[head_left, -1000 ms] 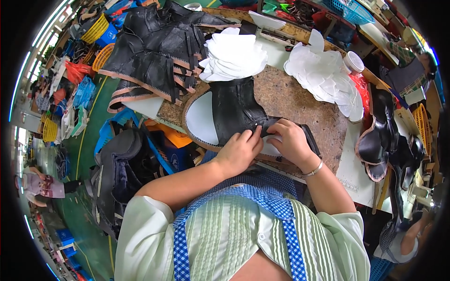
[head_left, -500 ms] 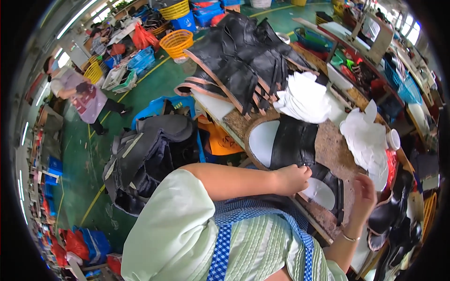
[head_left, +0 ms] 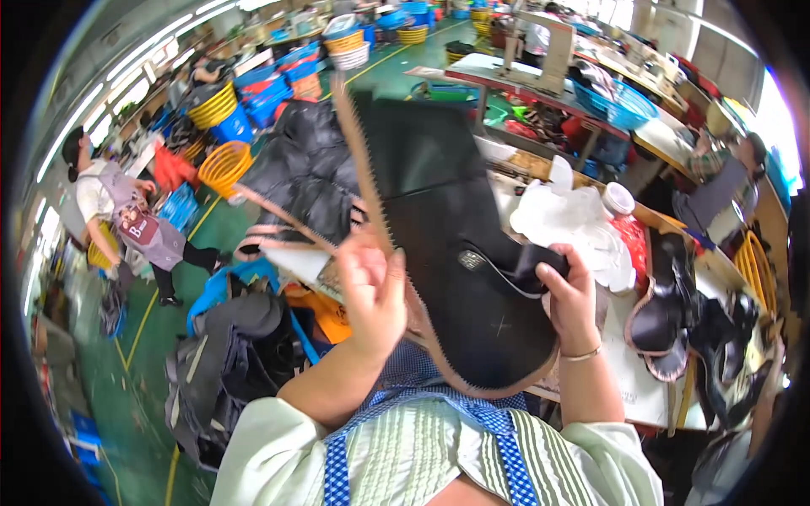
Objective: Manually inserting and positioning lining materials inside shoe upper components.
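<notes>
A black leather boot upper (head_left: 447,228) with a tan zigzag-cut edge is held up in front of my chest, its dark outer face showing. It carries a small silvery ornament (head_left: 472,260) near a narrow strap. My left hand (head_left: 371,287) grips its left edge, thumb in front. My right hand (head_left: 570,291) pinches the black strap end (head_left: 531,268) on the right side. Behind the upper, a pile of similar black leather pieces (head_left: 304,160) lies on the worktable. White cut pieces (head_left: 564,223) are spread to the right of it.
A blue bin (head_left: 211,295) with dark padded pieces (head_left: 224,363) stands at my left. More black uppers (head_left: 662,325) lie on the table at right, near a white roll (head_left: 618,199). A person in an apron (head_left: 135,207) stands on the green floor; another sits at far right.
The black upper lay on the board with white patches showing; now it is lifted, its dark outer face towards me. Both hands have risen and closed on it. The view has tilted up.
</notes>
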A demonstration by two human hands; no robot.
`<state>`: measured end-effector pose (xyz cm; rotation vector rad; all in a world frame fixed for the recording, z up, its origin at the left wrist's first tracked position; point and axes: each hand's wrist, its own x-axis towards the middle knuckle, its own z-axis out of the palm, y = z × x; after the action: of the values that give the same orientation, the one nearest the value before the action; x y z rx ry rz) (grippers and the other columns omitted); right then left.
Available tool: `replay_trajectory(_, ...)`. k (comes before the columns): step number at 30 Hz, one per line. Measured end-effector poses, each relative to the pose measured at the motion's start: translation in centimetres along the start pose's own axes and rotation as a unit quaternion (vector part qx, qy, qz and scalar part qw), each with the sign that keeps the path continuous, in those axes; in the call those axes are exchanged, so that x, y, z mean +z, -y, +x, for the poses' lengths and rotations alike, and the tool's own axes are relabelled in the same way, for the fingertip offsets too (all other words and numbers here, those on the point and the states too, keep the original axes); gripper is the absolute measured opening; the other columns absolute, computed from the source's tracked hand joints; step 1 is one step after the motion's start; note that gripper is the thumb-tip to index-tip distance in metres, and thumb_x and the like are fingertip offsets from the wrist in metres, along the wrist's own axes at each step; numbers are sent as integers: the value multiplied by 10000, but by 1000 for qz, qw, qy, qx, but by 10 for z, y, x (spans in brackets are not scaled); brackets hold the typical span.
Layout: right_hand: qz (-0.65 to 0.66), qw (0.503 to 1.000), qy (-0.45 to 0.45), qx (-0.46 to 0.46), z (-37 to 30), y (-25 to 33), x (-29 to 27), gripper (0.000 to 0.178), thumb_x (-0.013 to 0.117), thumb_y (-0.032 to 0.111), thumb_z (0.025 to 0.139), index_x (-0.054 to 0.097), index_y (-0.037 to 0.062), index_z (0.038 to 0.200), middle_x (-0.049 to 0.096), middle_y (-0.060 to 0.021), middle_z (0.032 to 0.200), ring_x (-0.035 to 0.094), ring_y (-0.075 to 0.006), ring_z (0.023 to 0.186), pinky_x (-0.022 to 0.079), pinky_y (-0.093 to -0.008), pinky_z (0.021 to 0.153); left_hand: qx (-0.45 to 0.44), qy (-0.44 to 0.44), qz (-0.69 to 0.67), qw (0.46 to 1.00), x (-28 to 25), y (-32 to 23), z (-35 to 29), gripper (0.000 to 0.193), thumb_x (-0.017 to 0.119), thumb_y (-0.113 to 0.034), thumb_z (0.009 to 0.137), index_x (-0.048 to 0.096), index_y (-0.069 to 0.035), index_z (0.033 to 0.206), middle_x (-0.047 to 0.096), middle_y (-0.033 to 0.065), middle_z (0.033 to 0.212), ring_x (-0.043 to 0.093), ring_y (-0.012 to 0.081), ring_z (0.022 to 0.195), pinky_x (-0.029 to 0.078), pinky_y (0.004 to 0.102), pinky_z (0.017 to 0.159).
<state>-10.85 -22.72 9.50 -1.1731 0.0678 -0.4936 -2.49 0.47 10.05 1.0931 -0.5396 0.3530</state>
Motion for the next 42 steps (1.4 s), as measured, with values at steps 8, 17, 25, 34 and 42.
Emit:
replay_trajectory(8,-443,840,231,-213,-1,50,35,514,779,113,750,501,53,1179,606,-107,803,606,-215,648,486,-299,634,115,406,282,862,33,-29,26,474,746,-148,786,542,3,1187,573,169,1150,574,299,1061,475,366,872)
replay_trajectory(17,-390,891,138,-186,-16,52,31,279,747,-36,777,614,8,1018,595,4,747,530,-17,655,438,-169,572,-51,406,166,897,32,-29,20,159,688,-19,824,589,-20,948,521,26,812,503,101,677,418,241,605)
replay_trajectory(25,-417,882,191,-104,-9,75,30,228,757,-29,754,636,-5,946,616,-18,740,597,-47,675,495,-197,600,40,412,204,887,34,-31,18,164,686,-7,806,589,-28,937,540,73,818,560,178,695,444,291,608)
replay_trajectory(34,-266,942,194,61,-3,64,49,217,700,-125,699,623,-22,874,612,-63,911,610,-143,900,481,-248,794,127,322,188,919,16,-20,-1,190,683,-90,795,568,-67,944,538,104,892,592,310,773,482,386,641)
replay_trajectory(42,14,989,108,98,-32,7,60,128,585,73,923,565,-22,1006,592,-109,907,575,-219,946,436,-332,900,143,188,96,967,-2,-12,-37,262,718,-33,734,530,-48,916,520,106,873,568,323,760,454,392,646)
